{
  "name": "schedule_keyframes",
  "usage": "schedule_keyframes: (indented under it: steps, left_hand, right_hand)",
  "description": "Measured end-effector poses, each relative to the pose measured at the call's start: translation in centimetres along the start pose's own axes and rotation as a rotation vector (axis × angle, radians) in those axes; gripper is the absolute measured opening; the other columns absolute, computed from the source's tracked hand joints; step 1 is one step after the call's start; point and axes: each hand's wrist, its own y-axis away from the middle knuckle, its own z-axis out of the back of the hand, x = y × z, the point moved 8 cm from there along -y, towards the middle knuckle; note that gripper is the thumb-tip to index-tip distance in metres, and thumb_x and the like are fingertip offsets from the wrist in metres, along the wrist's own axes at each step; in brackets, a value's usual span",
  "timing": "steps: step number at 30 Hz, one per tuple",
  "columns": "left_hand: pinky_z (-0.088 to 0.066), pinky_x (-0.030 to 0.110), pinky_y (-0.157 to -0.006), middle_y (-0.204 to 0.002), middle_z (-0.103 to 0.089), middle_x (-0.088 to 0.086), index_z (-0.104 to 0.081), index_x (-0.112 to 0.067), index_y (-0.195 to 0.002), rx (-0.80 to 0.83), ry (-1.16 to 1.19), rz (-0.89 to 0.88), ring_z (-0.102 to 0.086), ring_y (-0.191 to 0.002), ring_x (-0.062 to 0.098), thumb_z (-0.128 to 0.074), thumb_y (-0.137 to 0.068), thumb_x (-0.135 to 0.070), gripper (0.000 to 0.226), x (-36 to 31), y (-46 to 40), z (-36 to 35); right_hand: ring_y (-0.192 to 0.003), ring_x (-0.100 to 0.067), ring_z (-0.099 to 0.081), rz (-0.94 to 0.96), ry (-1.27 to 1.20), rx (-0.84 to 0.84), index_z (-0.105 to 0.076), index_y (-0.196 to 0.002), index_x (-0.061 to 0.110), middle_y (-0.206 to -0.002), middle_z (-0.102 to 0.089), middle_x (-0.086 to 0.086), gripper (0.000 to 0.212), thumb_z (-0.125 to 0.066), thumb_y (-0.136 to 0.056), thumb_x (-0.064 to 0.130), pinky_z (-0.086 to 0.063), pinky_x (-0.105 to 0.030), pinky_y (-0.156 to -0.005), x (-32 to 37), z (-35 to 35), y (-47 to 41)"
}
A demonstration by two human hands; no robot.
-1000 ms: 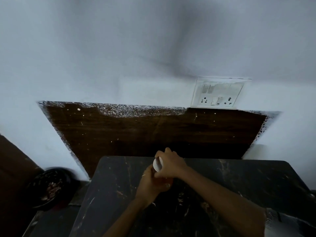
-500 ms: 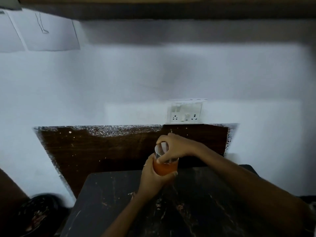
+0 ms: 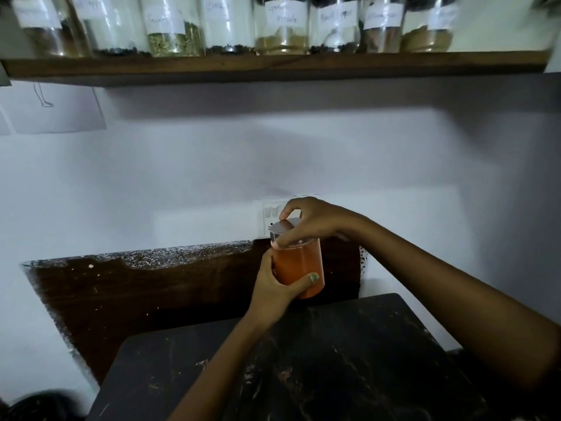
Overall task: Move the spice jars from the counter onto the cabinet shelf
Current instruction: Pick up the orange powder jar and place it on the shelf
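Hands meet above the dark counter (image 3: 349, 360): the left hand (image 3: 274, 288) wraps its fingers round the orange spice jar (image 3: 299, 268), the right hand (image 3: 312, 221) arches over, fingertips gripping the lid (image 3: 283, 226), below the shelf (image 3: 273, 66).

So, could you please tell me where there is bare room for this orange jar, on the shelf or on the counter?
The shelf is crowded: labelled jars stand side by side along all its visible length, with no gap showing. The counter is bare below the orange jar, which the left hand grips and the right hand caps.
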Motion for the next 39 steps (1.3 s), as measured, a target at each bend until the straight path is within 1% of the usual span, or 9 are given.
schedule_keyframes:
  steps: [6, 9, 12, 15, 18, 22, 30, 35, 39]
  left_hand:
    - [-0.054, 0.037, -0.090, -0.119, -0.060, -0.007, -0.050, -0.039, -0.120, 0.198, 0.119, 0.054, -0.058, -0.110, 0.016, -0.087, -0.056, -0.035, 0.075, -2.1, -0.8, -0.6]
    - [-0.052, 0.042, -0.093, -0.124, -0.055, -0.003, -0.043, -0.035, -0.129, 0.196, 0.135, 0.075, -0.056, -0.114, 0.019, -0.087, -0.055, -0.037, 0.086, -2.6, -1.0, -1.2]
    - [-0.054, 0.026, -0.079, -0.121, -0.053, -0.006, -0.034, -0.029, -0.136, 0.098, 0.039, 0.021, -0.056, -0.108, 0.014, -0.082, -0.049, -0.048, 0.101, -3.5, -1.2, -1.5]
    - [-0.052, 0.020, -0.074, -0.118, -0.055, -0.007, -0.039, -0.027, -0.131, 0.045, -0.028, 0.002, -0.057, -0.104, 0.011, -0.082, -0.059, -0.044, 0.086, -4.1, -1.5, -1.5]
    - [-0.055, 0.025, -0.080, -0.119, -0.059, -0.004, -0.045, -0.027, -0.128, 0.094, 0.005, -0.009, -0.059, -0.105, 0.013, -0.082, -0.062, -0.039, 0.077, -4.5, -1.8, -1.3]
    - [-0.056, 0.030, -0.081, -0.120, -0.062, 0.002, -0.050, -0.029, -0.118, 0.252, 0.234, 0.082, -0.062, -0.108, 0.018, -0.086, -0.059, -0.035, 0.069, -4.2, -1.7, -1.8]
    - [-0.055, 0.039, -0.090, -0.122, -0.059, 0.000, -0.048, -0.026, -0.126, 0.208, 0.202, 0.062, -0.060, -0.111, 0.019, -0.079, -0.057, -0.041, 0.077, -5.7, -2.1, -1.7]
    - [-0.056, 0.036, -0.087, -0.123, -0.058, 0.001, -0.049, -0.027, -0.125, 0.234, 0.251, 0.071, -0.059, -0.112, 0.020, -0.078, -0.060, -0.038, 0.072, -5.6, -2.1, -1.1]
    - [-0.057, 0.034, -0.082, -0.126, -0.057, 0.005, -0.051, -0.024, -0.121, 0.298, 0.327, 0.113, -0.059, -0.112, 0.021, -0.075, -0.066, -0.032, 0.061, -5.2, -1.9, -1.1]
  right_hand:
    - [-0.103, -0.018, -0.057, 0.048, -0.131, 0.233, -0.047, -0.127, 0.039, -0.113, -0.050, 0.005, 0.066, -0.080, -0.071, 0.028, -0.055, -0.034, -0.081, 0.3, 1.8, 2.3]
    - [-0.089, -0.015, -0.061, 0.063, -0.135, 0.112, -0.053, -0.120, 0.036, -0.104, -0.055, 0.002, 0.059, -0.082, -0.068, 0.032, -0.057, -0.027, -0.065, 0.3, 3.0, 2.3]
    - [-0.076, -0.011, -0.062, 0.024, -0.158, -0.090, -0.060, -0.105, 0.027, -0.093, -0.058, 0.003, 0.051, -0.083, -0.062, 0.044, -0.049, -0.020, -0.045, -0.2, 4.0, 1.9]
    - [-0.066, -0.011, -0.061, -0.026, -0.157, -0.255, -0.062, -0.091, 0.019, -0.080, -0.062, 0.004, 0.049, -0.081, -0.058, 0.051, -0.053, -0.025, -0.047, -0.6, 5.3, 2.0]
    - [-0.069, -0.010, -0.061, -0.033, -0.119, -0.108, -0.062, -0.100, 0.022, -0.084, -0.063, 0.003, 0.050, -0.079, -0.063, 0.052, -0.052, -0.022, -0.051, -0.2, 5.5, 2.4]
    - [-0.097, -0.016, -0.065, -0.006, -0.289, 0.132, -0.058, -0.119, 0.031, -0.102, -0.061, 0.004, 0.054, -0.081, -0.069, 0.032, -0.056, -0.030, -0.070, 0.3, 5.0, 3.2]
    - [-0.053, -0.005, -0.057, 0.043, -0.278, -0.329, -0.056, -0.074, 0.020, -0.066, -0.060, 0.007, 0.040, -0.079, -0.063, 0.051, -0.041, -0.010, -0.038, 0.7, 6.8, 2.9]
    - [-0.093, -0.013, -0.062, -0.028, -0.295, -0.058, -0.053, -0.114, 0.028, -0.100, -0.059, 0.007, 0.058, -0.079, -0.065, 0.047, -0.052, -0.029, -0.067, 1.2, 5.9, 3.1]
    - [-0.097, -0.018, -0.065, 0.018, -0.357, -0.084, -0.062, -0.109, 0.024, -0.099, -0.066, 0.002, 0.049, -0.082, -0.066, 0.034, -0.057, -0.031, -0.071, 1.4, 6.4, 3.7]
